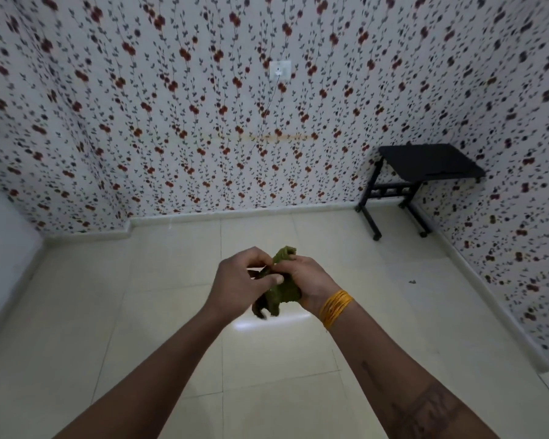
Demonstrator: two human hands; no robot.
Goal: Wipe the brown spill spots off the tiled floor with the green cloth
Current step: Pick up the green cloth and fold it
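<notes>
Held up well above the tiled floor [140, 312], the green cloth [282, 288] is bunched between the left hand [238, 282] and right hand [305, 280], both curled round it, probably gathering it into a wad for wiping.

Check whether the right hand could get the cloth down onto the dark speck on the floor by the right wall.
Probably yes. The right hand and left hand both grip the cloth in the air, and bare floor lies between them and the speck; nothing blocks the way, though it would take a stoop.
</notes>
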